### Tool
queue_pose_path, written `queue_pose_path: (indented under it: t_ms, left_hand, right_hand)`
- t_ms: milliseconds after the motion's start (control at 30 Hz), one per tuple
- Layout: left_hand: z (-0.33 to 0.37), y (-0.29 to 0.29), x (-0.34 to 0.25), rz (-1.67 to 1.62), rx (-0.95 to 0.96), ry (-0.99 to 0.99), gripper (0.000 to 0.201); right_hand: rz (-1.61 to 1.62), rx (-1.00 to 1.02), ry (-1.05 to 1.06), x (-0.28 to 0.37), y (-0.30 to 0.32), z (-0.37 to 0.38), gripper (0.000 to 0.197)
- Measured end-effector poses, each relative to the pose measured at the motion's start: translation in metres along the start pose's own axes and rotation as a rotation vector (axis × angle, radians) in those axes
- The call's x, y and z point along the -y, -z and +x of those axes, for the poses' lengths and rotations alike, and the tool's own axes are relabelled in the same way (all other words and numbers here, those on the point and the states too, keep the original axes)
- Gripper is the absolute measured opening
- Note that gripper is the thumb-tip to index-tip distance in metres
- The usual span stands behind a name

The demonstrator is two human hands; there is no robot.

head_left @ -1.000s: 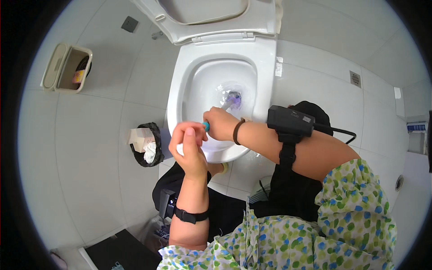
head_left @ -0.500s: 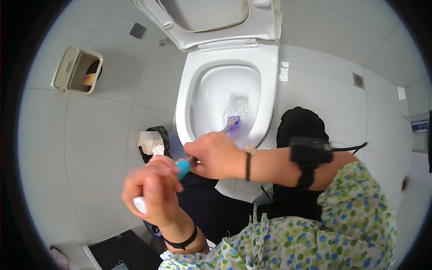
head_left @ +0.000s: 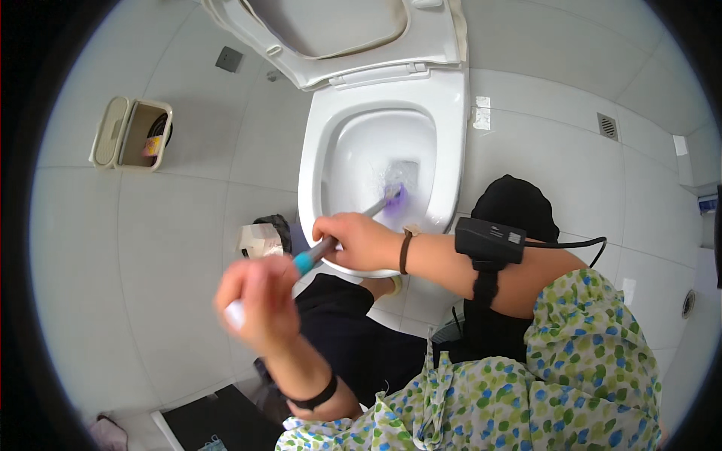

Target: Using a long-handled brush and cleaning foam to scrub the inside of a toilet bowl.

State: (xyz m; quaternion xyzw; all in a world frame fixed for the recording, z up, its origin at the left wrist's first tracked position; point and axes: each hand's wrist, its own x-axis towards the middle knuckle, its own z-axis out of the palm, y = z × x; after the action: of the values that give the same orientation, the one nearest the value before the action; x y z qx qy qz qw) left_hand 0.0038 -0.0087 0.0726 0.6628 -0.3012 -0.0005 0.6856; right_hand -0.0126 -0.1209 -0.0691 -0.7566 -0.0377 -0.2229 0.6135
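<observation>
My left hand (head_left: 262,304), slightly blurred, is closed round the upper end of a long-handled toilet brush. White plastic of the handle shows at the fist's outer side, and a turquoise section lies between my two hands. Further down, the grey shaft (head_left: 374,208) passes through my right hand (head_left: 359,240), whose fingers wrap it above the front rim. The purple brush head (head_left: 395,197) is down in the bowl of the white toilet (head_left: 307,188), by the water at the bottom. Splashing water partly blurs the head.
The toilet seat and lid (head_left: 331,30) stand raised. A small bin lined with a black bag (head_left: 277,225) is left of the toilet, holding pale paper. A beige lidded box (head_left: 143,137) is mounted at the far left. A floor drain (head_left: 608,126) lies to the right.
The brush head has shifted slightly up and right in the bowl. My left hand has moved a little up and right, while my right hand keeps its grip on the shaft.
</observation>
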Motion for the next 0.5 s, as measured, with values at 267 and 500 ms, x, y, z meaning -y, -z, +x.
queue_pose_path:
  t_ms: [267, 500]
  left_hand:
    - [-0.011, -0.016, -0.037, 0.137, 0.897, -0.323, 0.019]
    - [-0.037, -0.028, -0.037, 0.373, 1.105, -0.526, 0.018]
  right_hand:
    - [-0.167, -0.071, 0.181, -0.033, -0.015, -0.001, 0.011]
    - [-0.490, -0.414, 0.238, -0.017, 0.013, 0.004, 0.023]
